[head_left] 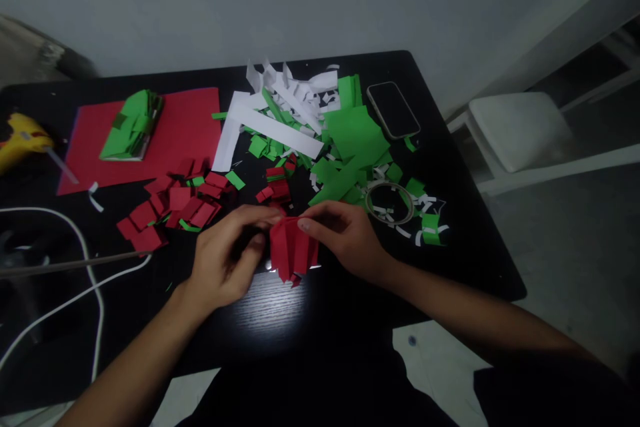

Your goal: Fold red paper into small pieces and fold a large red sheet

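Note:
Between my two hands is a piece of folded red paper [294, 247], standing up near the front of the black table. My left hand [227, 253] pinches its upper left edge, with the thumb bent beside it. From the other side, my right hand [345, 233] grips the top right edge between thumb and fingers. A few small red paper scraps [277, 187] lie just behind the folded piece. To the left of my left hand is a pile of cut red paper pieces [180, 203], with bits of green among them.
White paper strips [280, 123] and green paper [355, 133] are heaped at the back. A tape roll [390, 203] and phone [393, 110] lie to the right. On the left are a red sheet [187, 120], a folded green paper bundle [133, 125], a yellow glue gun [23, 140] and white cable [103, 307].

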Demonstrator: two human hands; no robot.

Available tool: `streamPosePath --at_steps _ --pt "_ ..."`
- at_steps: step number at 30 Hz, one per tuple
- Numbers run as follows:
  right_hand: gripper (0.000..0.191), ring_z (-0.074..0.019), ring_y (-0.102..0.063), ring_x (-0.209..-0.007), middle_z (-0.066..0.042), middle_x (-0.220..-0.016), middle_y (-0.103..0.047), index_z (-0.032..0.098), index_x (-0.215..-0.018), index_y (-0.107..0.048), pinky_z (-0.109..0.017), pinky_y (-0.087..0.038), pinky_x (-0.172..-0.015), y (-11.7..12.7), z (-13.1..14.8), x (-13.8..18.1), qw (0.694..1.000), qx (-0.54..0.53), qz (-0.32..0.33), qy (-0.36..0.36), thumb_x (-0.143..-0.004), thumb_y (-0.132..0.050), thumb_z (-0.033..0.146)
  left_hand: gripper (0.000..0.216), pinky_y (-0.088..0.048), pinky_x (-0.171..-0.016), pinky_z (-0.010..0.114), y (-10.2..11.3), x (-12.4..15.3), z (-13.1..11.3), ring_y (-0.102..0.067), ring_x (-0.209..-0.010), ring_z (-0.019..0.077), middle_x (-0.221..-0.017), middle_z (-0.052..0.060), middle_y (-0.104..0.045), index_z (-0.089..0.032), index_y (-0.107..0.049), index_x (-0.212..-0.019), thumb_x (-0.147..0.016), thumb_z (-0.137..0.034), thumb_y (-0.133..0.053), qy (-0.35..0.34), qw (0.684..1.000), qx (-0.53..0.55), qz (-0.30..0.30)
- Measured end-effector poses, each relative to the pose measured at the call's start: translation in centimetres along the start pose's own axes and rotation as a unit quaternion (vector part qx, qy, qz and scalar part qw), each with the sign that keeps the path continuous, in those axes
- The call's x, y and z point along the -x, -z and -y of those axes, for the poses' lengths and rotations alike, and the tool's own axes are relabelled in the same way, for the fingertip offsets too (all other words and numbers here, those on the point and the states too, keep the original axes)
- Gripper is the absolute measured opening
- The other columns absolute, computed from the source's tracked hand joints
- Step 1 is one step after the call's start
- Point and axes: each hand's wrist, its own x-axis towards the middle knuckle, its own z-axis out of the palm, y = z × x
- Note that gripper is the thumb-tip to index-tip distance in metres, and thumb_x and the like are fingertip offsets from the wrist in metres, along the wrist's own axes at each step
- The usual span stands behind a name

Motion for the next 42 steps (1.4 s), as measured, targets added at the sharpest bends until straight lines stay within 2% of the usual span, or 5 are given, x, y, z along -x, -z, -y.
streamPosePath --at_steps 5,19,29,36,42 --pt "0.016 -0.0157 -0.072 -0.077 -0.002 -0.084 -0.077 0.020 -0.088 -0.077 -0.026 -0.059 -0.071 -0.3 -0.2 0.4 0.999 0.030 -0.006 0.025 -0.082 -0.078 0.035 0.023 -0.056 -0.075 0.024 -0.8 -0.1 -0.4 -0.070 -0.082 0.0144 -0.095 0.003 -0.074 -0.020 -0.066 -0.117 -0.095 -0.025 -0.063 0.111 0.994 0.020 -0.012" --pt "0.013 -0.0156 -0.071 -0.077 -0.002 -0.084 -0.078 0.020 -0.086 -0.078 -0.026 -0.058 -0.072 -0.2 -0.1 0.2 1.000 0.023 0.006 0.013 -0.083 -0.077 0.033 0.011 -0.053 -0.063 0.019 -1.8 -0.3 -0.8 -0.067 -0.068 0.0103 -0.083 -0.001 -0.075 -0.021 -0.074 -0.097 -0.092 -0.030 -0.069 0.186 0.980 0.062 -0.043" --pt "0.011 -0.0154 -0.072 -0.082 -0.002 -0.088 -0.076 0.020 -0.090 -0.074 -0.027 -0.059 -0.076 -0.2 -0.1 0.3 0.999 0.007 0.001 0.032 -0.083 -0.077 0.029 0.016 -0.056 -0.066 0.018 -2.0 -0.3 -0.5 -0.066 -0.067 0.0089 -0.078 -0.004 -0.070 -0.020 -0.068 -0.098 -0.086 -0.025 -0.077 0.159 0.980 0.082 -0.085" --pt "0.014 -0.0155 -0.072 -0.085 -0.002 -0.092 -0.078 0.021 -0.096 -0.076 -0.027 -0.058 -0.079 -0.2 -0.3 0.4 0.998 0.035 0.035 0.041 -0.084 -0.077 0.028 0.012 -0.058 -0.074 0.020 -1.9 0.1 -0.7 -0.069 -0.074 0.0097 -0.087 -0.002 -0.073 -0.021 -0.068 -0.097 -0.088 -0.025 -0.075 0.083 0.995 -0.013 -0.047" --pt "0.010 -0.0156 -0.073 -0.083 -0.002 -0.090 -0.078 0.021 -0.092 -0.076 -0.026 -0.058 -0.076 -0.1 -0.1 0.3 0.997 0.053 0.013 0.049 -0.087 -0.074 0.030 0.008 -0.058 -0.074 0.023 -1.7 0.0 -1.1 -0.068 -0.073 0.0112 -0.084 0.000 -0.072 -0.020 -0.067 -0.095 -0.090 -0.024 -0.070 0.088 0.995 -0.040 -0.040"
